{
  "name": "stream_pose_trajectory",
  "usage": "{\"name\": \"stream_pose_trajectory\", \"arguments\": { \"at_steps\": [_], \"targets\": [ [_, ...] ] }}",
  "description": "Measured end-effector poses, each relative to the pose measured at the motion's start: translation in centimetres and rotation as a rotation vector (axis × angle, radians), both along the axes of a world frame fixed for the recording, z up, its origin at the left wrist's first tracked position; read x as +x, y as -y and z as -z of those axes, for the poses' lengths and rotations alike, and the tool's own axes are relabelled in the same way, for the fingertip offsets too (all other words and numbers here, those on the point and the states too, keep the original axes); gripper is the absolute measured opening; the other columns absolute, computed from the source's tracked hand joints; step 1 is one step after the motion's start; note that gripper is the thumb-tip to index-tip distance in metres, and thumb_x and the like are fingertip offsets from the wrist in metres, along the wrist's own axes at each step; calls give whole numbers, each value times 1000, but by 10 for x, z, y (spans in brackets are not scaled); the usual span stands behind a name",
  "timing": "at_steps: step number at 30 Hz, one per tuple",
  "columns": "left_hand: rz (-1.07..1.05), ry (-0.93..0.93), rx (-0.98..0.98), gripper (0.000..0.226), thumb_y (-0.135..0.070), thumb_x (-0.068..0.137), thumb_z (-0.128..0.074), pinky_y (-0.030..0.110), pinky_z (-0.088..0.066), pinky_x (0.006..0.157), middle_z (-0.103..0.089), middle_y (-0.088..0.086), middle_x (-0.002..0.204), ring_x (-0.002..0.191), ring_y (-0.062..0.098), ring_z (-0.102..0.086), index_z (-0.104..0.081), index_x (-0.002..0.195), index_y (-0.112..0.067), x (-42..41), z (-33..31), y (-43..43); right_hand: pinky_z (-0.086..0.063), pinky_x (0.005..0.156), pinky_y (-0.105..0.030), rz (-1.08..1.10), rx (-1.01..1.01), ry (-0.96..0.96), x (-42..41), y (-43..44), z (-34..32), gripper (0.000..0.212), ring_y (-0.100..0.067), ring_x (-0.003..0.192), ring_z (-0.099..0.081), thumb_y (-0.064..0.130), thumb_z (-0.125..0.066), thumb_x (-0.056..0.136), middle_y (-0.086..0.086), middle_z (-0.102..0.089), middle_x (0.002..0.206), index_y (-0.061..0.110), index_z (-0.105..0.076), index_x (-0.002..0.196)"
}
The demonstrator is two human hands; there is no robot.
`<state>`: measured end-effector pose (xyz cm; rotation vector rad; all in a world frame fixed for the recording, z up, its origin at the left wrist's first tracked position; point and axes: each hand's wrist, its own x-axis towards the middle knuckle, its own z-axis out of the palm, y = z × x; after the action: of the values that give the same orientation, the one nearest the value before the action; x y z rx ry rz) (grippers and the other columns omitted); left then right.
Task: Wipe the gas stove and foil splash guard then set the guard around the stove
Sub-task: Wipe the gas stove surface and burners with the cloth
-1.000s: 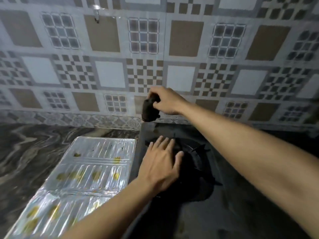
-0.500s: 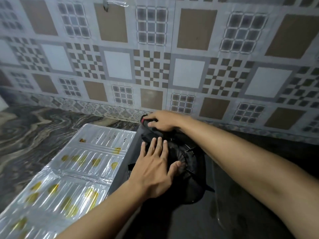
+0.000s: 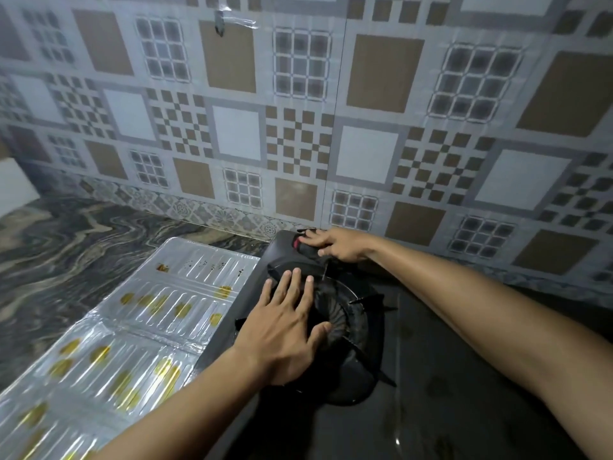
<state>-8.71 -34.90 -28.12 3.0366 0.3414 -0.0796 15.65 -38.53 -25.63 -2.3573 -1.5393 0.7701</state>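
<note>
Head view of a dark gas stove standing on a marbled bench against a patterned tile wall.

The left hand lies palm-down and flat on the stove's burner grate. Its fingers are extended and only slightly parted, with the thumb splayed to the right over the ribbed burner ring. It grips nothing; it rests on the stove top.

The right hand reaches to the far left corner of the stove, close to the wall. Its fingers are curled down over a dark wad, seemingly a cloth, with a small red patch showing at its left end. The hand presses this wad against the stove surface. How tightly the fingers close around it cannot be told, because the wad is dark against the dark stove.

The foil splash guard lies flat and unfolded on the bench just to the left of the stove, its right edge running beside the stove's left side. Its ribbed silver panels carry yellow spots and a few dark specks near the far end.
</note>
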Motion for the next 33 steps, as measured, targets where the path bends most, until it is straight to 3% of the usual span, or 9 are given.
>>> {"name": "stream_pose_trajectory", "arguments": {
  "at_steps": [6,11,17,23,29,33],
  "targets": [
    [-32,-43,-22,80,-65,94,-10,52,11,121,20,10,163,149,24,24,13,156,-20,2,-5,4,-4,114,-25,152,41,-47,20,58,3,62,-19,150,-12,-8,-43,97,1,-19,162,25,-39,149],
    [39,29,-105,78,-72,91,-11,52,13,119,21,-6,162,148,19,25,13,155,-33,11,-8,16,7,121,-39,296,36,86,-2,105,21,58,-19,151,7,12,-29,104,2,1,165,32,-13,156],
    [135,5,-148,77,-76,85,-4,51,15,119,26,-11,159,146,16,30,15,152,-41,22,2,41,7,119,-37,472,14,200,-20,142,28,56,-17,151,10,43,-20,106,1,10,165,30,-2,157],
    [156,21,-178,81,-80,78,8,51,16,119,27,-12,158,145,13,31,16,150,-44,26,7,40,3,120,-42,710,-55,213,-15,182,29,58,-24,151,8,38,-18,106,-5,11,165,22,3,157],
    [181,6,-182,73,-72,86,0,53,16,118,24,-10,160,146,14,28,16,149,-39,27,7,38,2,120,-47,957,-134,187,1,234,21,61,-30,151,9,36,-21,106,-10,12,165,13,5,157],
    [206,-6,-193,79,-76,81,4,54,16,118,24,-10,159,146,14,28,16,150,-39,25,8,32,1,121,-49,1109,-143,151,2,254,18,63,-35,150,8,33,-27,106,-14,11,164,9,4,156]
  ]
}}
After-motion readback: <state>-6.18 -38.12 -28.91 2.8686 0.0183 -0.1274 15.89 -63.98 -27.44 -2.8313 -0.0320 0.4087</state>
